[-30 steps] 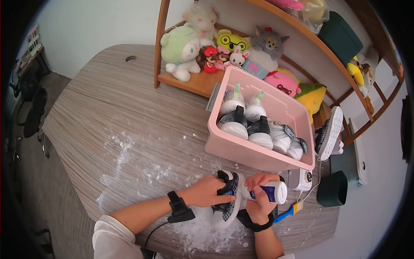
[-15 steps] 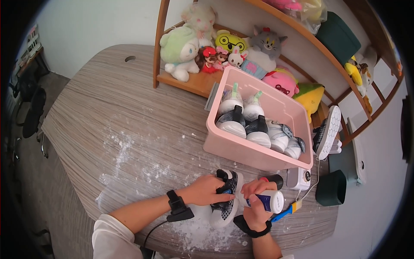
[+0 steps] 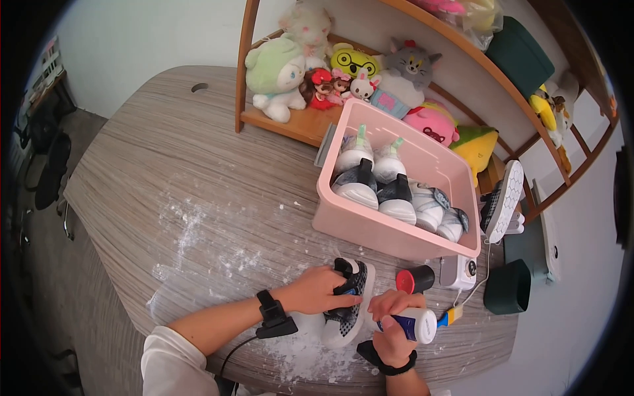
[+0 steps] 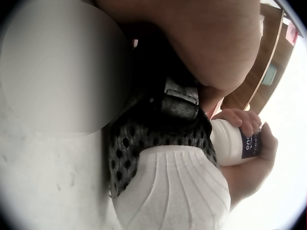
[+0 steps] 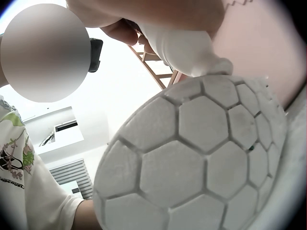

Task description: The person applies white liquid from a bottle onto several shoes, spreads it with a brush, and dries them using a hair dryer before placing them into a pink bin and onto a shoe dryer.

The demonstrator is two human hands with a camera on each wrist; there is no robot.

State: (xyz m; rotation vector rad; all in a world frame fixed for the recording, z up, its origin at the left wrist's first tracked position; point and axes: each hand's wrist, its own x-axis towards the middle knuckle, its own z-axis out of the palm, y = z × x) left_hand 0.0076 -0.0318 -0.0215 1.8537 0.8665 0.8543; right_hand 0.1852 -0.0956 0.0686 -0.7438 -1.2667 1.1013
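A black-and-white mesh shoe with a thick white sole is tipped on its side above the powder-dusted table. My left hand grips it around the opening, with fingers on the upper. My right hand holds a white squeeze bottle with a dark blue label, its base pointing right. The right wrist view has the bottle's rounded nozzle right at the sole's edge. Hexagons pattern that sole. In the left wrist view, the shoe's white ribbed toe cap faces the camera.
Beyond the hands stands a pink bin with several shoes inside. Nearby are a black-and-red cup, a yellow-and-blue brush, a white device with a cord, and a dark green bin. Plush toys fill the wooden shelf behind.
My right hand and the bottle have shifted down toward me, uncovering the black-and-red cup and covering most of the brush's blue handle. My left hand and the shoe stay nearly in place.
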